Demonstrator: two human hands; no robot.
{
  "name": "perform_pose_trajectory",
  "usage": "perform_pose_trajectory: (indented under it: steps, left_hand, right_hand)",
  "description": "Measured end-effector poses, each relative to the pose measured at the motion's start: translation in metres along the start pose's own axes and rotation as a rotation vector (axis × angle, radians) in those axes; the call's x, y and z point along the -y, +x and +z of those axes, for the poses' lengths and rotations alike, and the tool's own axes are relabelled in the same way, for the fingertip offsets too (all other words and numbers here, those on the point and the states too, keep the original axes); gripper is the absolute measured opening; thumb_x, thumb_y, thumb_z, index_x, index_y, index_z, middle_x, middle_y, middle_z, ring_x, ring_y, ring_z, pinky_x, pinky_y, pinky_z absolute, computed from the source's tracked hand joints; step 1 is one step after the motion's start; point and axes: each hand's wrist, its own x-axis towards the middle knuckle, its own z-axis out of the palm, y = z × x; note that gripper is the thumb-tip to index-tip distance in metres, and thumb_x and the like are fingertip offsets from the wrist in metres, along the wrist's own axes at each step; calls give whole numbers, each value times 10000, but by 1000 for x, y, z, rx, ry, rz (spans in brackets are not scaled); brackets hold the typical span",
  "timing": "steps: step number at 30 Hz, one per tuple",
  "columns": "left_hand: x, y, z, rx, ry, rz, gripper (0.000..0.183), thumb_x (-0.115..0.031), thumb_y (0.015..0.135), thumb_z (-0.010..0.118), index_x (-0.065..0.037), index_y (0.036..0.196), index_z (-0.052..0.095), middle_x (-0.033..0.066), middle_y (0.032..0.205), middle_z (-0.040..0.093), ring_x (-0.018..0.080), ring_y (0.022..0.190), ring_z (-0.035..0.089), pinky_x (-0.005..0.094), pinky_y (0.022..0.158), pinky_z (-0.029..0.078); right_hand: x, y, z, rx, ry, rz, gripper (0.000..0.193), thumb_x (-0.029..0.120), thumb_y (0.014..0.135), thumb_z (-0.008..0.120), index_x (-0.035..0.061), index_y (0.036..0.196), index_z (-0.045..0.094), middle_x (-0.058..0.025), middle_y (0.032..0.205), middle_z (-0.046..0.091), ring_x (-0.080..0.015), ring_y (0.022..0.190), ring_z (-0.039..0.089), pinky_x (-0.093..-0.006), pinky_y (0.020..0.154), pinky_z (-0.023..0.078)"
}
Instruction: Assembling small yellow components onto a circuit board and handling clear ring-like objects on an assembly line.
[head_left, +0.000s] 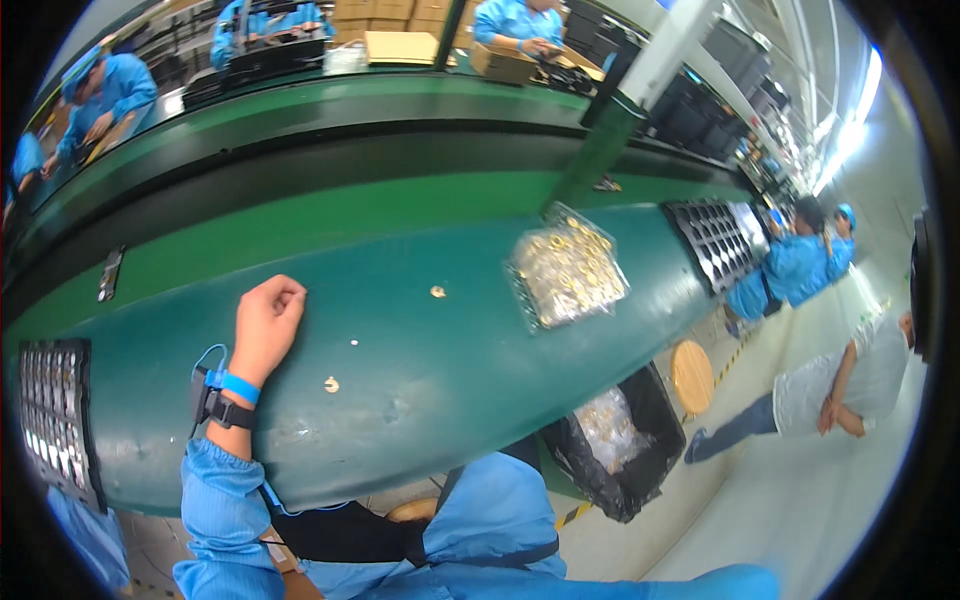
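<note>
Our left hand [266, 325] rests curled in a loose fist on the green surface [420, 350], holding nothing we can see; small gold parts [331, 384] lie just right of it, within reach. Our right hand is out of view.

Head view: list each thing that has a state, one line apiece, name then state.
left hand: closed in a loose fist, resting on the green worktop
clear bag of gold rings: lying flat, full
black tray: flat at worktop's left end, cells filled
bin bag: open, holding clear wrappers
loose gold pieces: scattered, untouched
</note>
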Motion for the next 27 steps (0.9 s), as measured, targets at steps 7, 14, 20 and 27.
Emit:
perform_pose_trajectory:
  steps: [7,14,20,27]
  left_hand:
    - [3,-8,-6,-10,25,-65,112,-129,924,686,-56,946,768,163,850,769,331,782,761,424,713,589]
    - [5,-10,-1,3,32,-32,163,-164,936,689,-47,1013,772,174,881,782,350,821,773,441,758,609]
    - [-2,-7,2,37,-18,-75,134,-162,929,666,-66,987,739,150,875,778,397,835,744,491,762,587]
    - [2,-7,4,-30,-1,8,117,-171,938,671,-103,968,761,174,886,767,420,863,743,513,749,592]
  right_hand:
    - [143,-46,-266,-677,-3,-464,248,216,926,697,13,1056,760,-141,854,780,-333,787,761,-493,685,591]
    - [389,-77,-390,-1066,3,-1058,249,214,930,695,15,1064,761,-134,867,781,-324,794,762,-483,686,591]
    - [551,-58,-390,-1056,-86,-1200,250,213,933,693,16,1071,761,-129,879,782,-316,800,762,-475,686,592]
    - [582,-42,-363,-1036,-70,-1200,251,212,937,691,18,1079,762,-123,892,783,-306,807,762,-465,687,592]
